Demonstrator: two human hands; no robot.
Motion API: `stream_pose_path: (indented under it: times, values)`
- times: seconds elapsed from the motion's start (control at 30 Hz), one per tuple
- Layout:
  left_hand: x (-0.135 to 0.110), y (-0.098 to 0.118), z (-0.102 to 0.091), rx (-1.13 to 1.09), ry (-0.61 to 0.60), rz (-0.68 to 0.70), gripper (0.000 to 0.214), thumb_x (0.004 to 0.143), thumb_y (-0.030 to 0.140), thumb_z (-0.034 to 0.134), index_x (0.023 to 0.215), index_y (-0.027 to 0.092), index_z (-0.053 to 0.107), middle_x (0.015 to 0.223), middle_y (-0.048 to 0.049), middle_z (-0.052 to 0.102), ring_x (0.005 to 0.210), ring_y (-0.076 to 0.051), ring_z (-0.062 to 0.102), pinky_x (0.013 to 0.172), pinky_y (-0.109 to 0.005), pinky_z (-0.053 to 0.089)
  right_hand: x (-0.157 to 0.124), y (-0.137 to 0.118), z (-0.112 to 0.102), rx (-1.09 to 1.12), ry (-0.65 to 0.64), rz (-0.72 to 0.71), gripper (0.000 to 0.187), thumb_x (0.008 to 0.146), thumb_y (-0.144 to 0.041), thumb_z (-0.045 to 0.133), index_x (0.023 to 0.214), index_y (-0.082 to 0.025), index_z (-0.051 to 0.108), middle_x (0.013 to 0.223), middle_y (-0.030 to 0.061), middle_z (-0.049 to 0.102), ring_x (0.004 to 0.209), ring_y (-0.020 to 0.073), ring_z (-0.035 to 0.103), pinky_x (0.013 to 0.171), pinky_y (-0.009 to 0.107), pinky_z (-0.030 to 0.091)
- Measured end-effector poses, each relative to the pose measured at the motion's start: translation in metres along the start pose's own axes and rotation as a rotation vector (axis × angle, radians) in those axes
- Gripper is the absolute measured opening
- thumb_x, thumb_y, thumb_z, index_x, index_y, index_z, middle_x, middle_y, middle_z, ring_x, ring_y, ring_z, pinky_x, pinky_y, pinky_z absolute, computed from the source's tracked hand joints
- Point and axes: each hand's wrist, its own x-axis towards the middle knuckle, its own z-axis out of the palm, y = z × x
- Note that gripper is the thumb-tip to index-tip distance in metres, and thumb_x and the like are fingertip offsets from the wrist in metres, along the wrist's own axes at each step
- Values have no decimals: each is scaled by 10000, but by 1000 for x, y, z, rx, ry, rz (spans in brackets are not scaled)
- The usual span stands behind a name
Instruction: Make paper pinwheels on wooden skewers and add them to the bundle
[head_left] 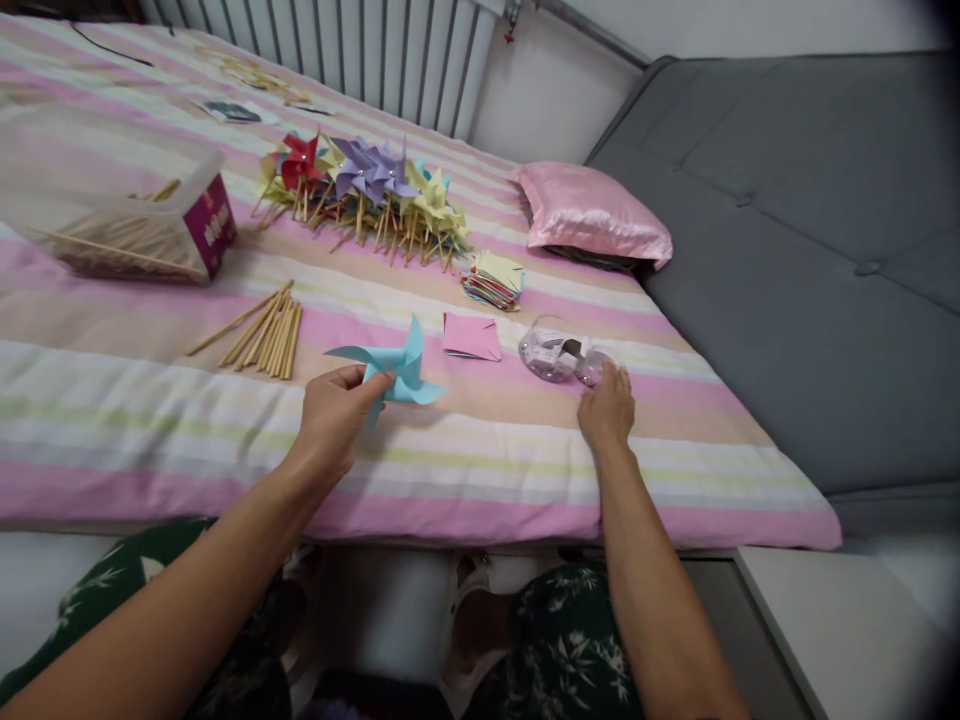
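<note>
A light blue paper pinwheel (407,372) with folded blades is pinched at its middle by my left hand (339,412), above the striped bedcover. My right hand (609,408) reaches to a small clear container (591,368), its fingertips at the rim; whether they hold anything is hidden. Beside it stands a larger clear round container (550,352) with small shiny bits at the bottom. Pink paper squares with cut corners (471,337) lie between my hands. Behind them is a stack of coloured paper squares (493,280). Left of my left hand lie several thin wooden sticks (271,335).
Several finished pinwheels on sticks (367,190) are heaped further back. A clear plastic box (150,215) of sticks stands at the left. A pink pillow (596,213) lies near the grey headboard (810,250). A radiator (360,60) is behind the bed.
</note>
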Motion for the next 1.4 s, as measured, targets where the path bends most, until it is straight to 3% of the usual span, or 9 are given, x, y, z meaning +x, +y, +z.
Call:
stream_pose_path:
  times: [0.13,0.27,0.4,0.53,0.9,1.13,1.4]
  values:
    - [0,-2,3,15,2,-23,153,578,278,716,520,178,615,473,21,530,432,-86,432,400,-204,280,3,9,3,-71,4,-20,473,786,-171,474,1255,-107,470,1259,188,534,1247,275,374,999,429,286]
    - [1,-2,5,24,6,-33,155,564,291,730,538,176,629,496,19,548,445,-85,441,420,-203,317,6,6,0,-140,-58,-16,315,791,-229,521,1085,-144,597,1054,131,643,1033,250,515,934,402,286]
    - [2,-2,5,41,10,-45,174,560,304,729,555,169,619,485,35,529,431,-79,432,415,-201,314,6,5,-3,-196,-117,61,319,812,-313,513,1045,-121,616,1114,157,611,1026,252,512,869,386,283]
    - [3,-5,4,50,3,-36,187,568,314,722,582,161,617,468,49,499,413,-71,404,398,-200,279,7,5,-3,-204,-177,108,289,822,-271,488,1017,-113,630,1117,161,616,1029,260,515,861,388,267]
    - [3,-4,4,24,0,-52,175,552,309,725,572,162,630,485,39,536,416,-64,408,397,-195,280,11,2,-12,-151,-94,163,201,782,-247,537,843,-148,701,776,97,688,755,210,579,824,358,325]
    - [3,-5,2,38,-2,-24,164,550,305,716,553,167,629,495,29,542,426,-75,418,397,-203,279,13,1,-21,-106,-74,191,215,771,-313,578,845,-171,721,790,95,704,684,206,591,661,304,393]
    - [5,-7,1,32,-17,-30,178,552,319,729,571,166,640,503,25,535,441,-81,413,417,-209,304,14,-7,-27,-125,-171,200,146,774,-272,582,844,-188,678,846,77,687,775,213,600,692,304,389]
